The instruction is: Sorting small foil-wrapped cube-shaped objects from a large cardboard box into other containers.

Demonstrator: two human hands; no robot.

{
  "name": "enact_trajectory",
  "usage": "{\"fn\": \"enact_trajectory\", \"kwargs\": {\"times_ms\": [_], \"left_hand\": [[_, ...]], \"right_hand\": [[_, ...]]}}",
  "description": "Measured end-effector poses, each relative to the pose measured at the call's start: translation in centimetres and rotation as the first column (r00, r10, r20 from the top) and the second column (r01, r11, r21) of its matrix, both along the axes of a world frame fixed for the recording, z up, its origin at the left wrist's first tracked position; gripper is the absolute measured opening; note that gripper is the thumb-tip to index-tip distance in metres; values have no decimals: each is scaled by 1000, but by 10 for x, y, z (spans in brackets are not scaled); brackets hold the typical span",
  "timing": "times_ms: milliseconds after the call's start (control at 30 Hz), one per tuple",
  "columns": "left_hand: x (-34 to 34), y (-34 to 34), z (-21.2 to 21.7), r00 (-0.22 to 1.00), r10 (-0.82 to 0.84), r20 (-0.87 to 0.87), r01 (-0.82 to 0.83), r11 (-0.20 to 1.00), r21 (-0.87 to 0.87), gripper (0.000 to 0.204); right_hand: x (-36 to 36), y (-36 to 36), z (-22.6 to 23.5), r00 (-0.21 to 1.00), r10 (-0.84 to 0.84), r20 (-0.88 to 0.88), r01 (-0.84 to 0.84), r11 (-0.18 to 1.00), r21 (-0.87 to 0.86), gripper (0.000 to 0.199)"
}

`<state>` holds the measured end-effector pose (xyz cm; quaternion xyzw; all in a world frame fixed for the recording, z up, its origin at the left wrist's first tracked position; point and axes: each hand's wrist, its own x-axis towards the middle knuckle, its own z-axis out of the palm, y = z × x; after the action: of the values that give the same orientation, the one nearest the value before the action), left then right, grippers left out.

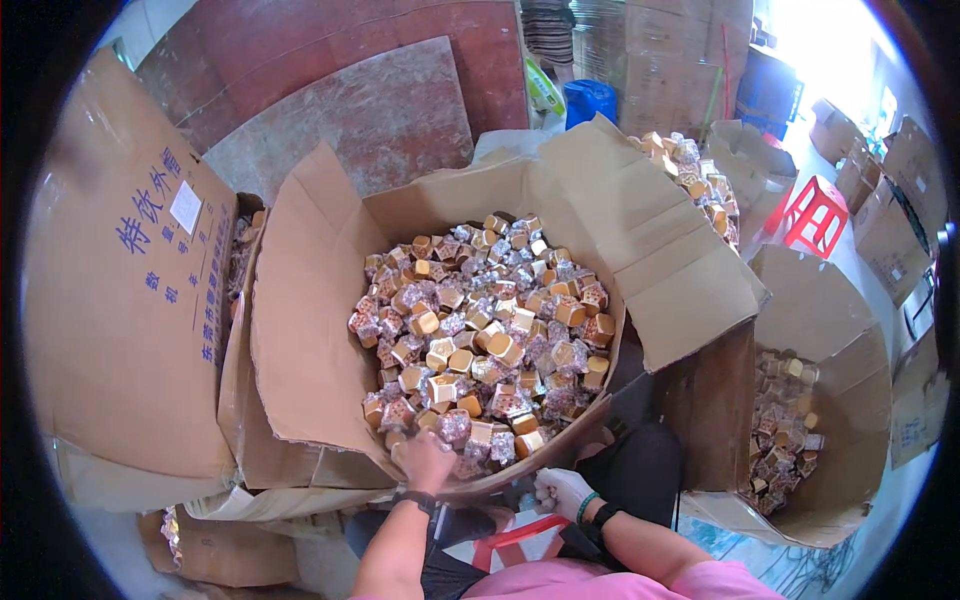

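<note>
A large open cardboard box (300, 405) in front of me holds a heap of small gold caps (505, 348), many with patterned sides and bunched clear wrap. My bare left hand (426, 462) is over the box's near edge, low against the heap. Its fingers are curled in, and whatever they grip is blurred and partly hidden. Just outside the near rim, above my lap, my right hand (563, 492) wears a white glove. Its fingers are closed together, and what lies in them is too small to make out.
At the right stands another open box (830, 400) with similar caps. Behind the main box's flap rises a further heap of caps (690, 180). A tall closed carton (130, 290) stands at the left. A red stool (818, 215) and blue container (590, 103) are farther back.
</note>
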<state>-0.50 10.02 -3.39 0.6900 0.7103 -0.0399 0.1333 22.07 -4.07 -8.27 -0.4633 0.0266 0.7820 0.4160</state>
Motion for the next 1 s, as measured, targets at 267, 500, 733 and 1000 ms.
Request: {"fn": "enact_trajectory", "kwargs": {"times_ms": [267,500,733,1000], "left_hand": [[-31,-18,-12,694,214,687,-342,938,53,57],[-11,-50,28,2,353,936,-227,911,-343,59],[15,-74,45,-105,150,983,-100,982,-161,73],[33,-94,52,-120,94,988,14,996,-93,78]], "right_hand": [[-2,-2,5,999,44,-11,-43,998,48,18],[3,-9,-11,980,105,-169,-88,990,106,33],[-6,-11,50,984,117,-135,-83,968,236,16],[-23,10,104,991,100,93,-120,959,258,27]]}}
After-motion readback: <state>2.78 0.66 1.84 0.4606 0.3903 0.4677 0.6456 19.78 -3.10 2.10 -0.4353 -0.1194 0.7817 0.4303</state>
